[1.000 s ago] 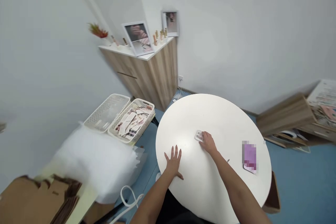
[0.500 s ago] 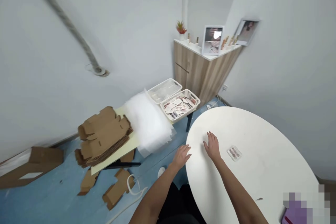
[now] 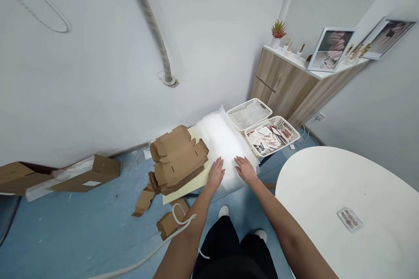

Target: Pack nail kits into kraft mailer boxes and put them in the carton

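Observation:
My left hand is spread at the near left part of a stack of white foam sheets, palm down, holding nothing. My right hand lies over the near right part of the same stack, fingers apart and nothing in it. Left of the sheets, flattened brown cardboard boxes are piled on a pale yellow tabletop. A white basket filled with small printed packets sits to the right of the sheets, and another white basket with clear contents stands behind it.
A round white table on the right bears a small clear pack. Behind it stands a wooden cabinet with picture frames and a plant. Cardboard boxes and a white cable are at the left and below.
The view has turned left. My right hand has left the round table, and both hands are now over the white foam sheets.

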`<state>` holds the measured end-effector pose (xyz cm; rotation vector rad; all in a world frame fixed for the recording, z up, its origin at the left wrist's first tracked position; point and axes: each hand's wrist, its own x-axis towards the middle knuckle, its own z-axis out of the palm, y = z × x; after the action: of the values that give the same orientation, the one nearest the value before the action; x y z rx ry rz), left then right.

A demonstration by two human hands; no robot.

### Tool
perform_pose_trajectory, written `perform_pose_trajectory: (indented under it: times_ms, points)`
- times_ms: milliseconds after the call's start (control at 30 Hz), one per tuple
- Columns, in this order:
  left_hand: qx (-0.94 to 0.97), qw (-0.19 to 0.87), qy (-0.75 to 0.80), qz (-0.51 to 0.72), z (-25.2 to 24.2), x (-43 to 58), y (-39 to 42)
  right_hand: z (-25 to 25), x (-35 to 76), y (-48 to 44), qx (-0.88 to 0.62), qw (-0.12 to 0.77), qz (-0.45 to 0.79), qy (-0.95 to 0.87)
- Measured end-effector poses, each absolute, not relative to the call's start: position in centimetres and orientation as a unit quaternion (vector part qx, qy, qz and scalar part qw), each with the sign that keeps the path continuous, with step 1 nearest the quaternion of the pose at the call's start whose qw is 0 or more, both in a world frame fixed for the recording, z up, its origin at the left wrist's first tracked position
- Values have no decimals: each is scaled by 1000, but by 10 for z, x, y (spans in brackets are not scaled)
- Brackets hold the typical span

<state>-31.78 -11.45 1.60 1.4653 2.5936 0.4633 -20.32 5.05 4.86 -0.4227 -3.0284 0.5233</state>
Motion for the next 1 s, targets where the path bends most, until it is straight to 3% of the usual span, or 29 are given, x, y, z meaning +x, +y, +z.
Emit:
perform_pose_trajectory:
  times_ms: [233, 467, 733, 1000]
  points:
    - [524, 113, 838, 104, 14, -350, -106, 37, -227, 52, -145, -71, 143, -977]
    - [536, 179, 823, 61, 42, -374, -91, 46, -241, 60, -151, -82, 150, -974]
    - [519, 181, 833, 63, 59, -384, -87, 50, -249, 62, -206, -98, 169, -959]
    - [502, 143, 813, 258, 105, -388, -78, 68, -248, 64, -211, -4, 186, -960]
